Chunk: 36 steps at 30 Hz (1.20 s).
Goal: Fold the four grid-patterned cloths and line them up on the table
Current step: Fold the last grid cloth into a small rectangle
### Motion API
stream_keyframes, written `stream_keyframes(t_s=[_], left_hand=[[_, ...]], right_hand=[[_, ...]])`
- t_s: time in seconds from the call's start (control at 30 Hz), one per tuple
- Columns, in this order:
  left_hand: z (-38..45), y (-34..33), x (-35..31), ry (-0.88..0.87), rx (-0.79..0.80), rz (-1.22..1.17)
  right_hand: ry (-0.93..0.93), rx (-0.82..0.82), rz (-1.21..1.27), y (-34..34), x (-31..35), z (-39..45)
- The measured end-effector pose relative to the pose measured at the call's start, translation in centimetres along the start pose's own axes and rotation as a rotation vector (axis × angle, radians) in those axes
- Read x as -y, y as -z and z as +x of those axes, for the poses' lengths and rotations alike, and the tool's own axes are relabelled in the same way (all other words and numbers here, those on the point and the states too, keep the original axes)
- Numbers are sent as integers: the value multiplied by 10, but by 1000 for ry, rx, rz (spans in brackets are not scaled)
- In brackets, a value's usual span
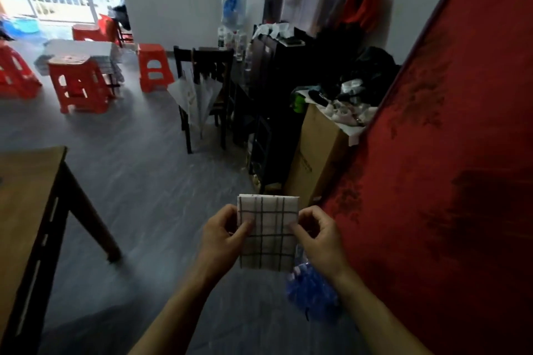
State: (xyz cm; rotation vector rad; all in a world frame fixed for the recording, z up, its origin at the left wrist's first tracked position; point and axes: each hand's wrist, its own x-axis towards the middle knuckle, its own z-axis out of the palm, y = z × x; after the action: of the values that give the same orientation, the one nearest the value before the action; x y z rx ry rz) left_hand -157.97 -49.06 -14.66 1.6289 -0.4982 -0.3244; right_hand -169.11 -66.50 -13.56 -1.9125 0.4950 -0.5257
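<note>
Grid-patterned cloth point(266, 232): one item, white with dark grid lines. Folded to a compact upright rectangle, folded edge uppermost. Held in mid-air above the floor, at 6 o'clock in the view; its left and right edges are pinched at 9 and 3 o'clock.

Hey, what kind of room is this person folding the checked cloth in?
Probably a lived-in home room used partly for storage: red plastic stools, a water dispenser, dark wooden chairs and an overfilled cardboard box stand around it.
</note>
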Motion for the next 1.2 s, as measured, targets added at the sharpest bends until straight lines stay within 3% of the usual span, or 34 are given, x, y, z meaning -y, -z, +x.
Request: stream_keyframes(t_s=[0.17, 0.37, 0.6, 0.8, 1.2], left_hand=[[52, 19, 24, 109, -66, 30], [139, 16, 47, 178, -255, 120], [252, 17, 20, 134, -431, 166], [311, 40, 17, 118, -555, 87], [466, 167, 73, 117, -665, -32]], right_hand=[[-10, 77, 39, -36, -21, 70], [-21, 197, 85, -65, -48, 176], [35, 383, 105, -82, -43, 326], [72, 432, 193, -123, -24, 411], [16, 620, 70, -281, 7, 565]])
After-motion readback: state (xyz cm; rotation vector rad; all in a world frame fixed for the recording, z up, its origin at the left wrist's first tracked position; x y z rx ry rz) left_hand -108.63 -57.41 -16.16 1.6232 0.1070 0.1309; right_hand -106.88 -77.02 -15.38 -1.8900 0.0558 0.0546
